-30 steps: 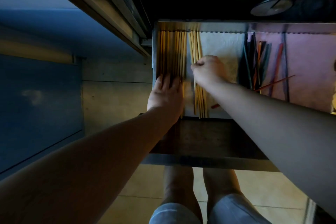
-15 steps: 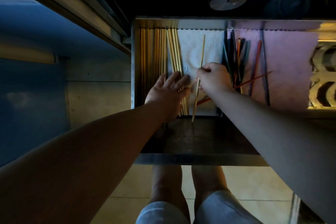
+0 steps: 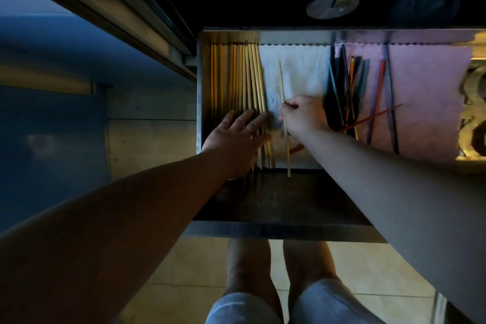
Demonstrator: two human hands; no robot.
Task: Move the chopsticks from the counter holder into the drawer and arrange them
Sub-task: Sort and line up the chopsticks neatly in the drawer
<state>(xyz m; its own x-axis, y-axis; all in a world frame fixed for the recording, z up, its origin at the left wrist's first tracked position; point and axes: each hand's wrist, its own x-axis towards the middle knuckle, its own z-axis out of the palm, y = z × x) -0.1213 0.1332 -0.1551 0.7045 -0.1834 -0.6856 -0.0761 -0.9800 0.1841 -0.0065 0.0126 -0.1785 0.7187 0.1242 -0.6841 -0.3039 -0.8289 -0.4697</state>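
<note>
An open metal drawer (image 3: 202,92) lies below me, lined with a white sheet (image 3: 297,71) and a pink sheet (image 3: 426,92). Several wooden chopsticks (image 3: 236,76) lie side by side along its left wall. My left hand (image 3: 236,137) rests flat on their near ends, fingers spread. My right hand (image 3: 305,113) pinches a single wooden chopstick (image 3: 282,79) that runs lengthwise over the white sheet, its near end past the sheet's edge. Dark and coloured chopsticks (image 3: 349,87) lie loosely to the right of that hand.
A red chopstick (image 3: 373,117) lies slanted across the dark ones. A round metal lid (image 3: 332,5) sits on the dark counter above the drawer. The drawer's front edge (image 3: 289,231) is near my knees. A blue cabinet front (image 3: 47,139) is on the left.
My right hand lifted one wooden chopstick away from the row and turned it nearly parallel to the others. My left hand spread its fingers over the row's near ends.
</note>
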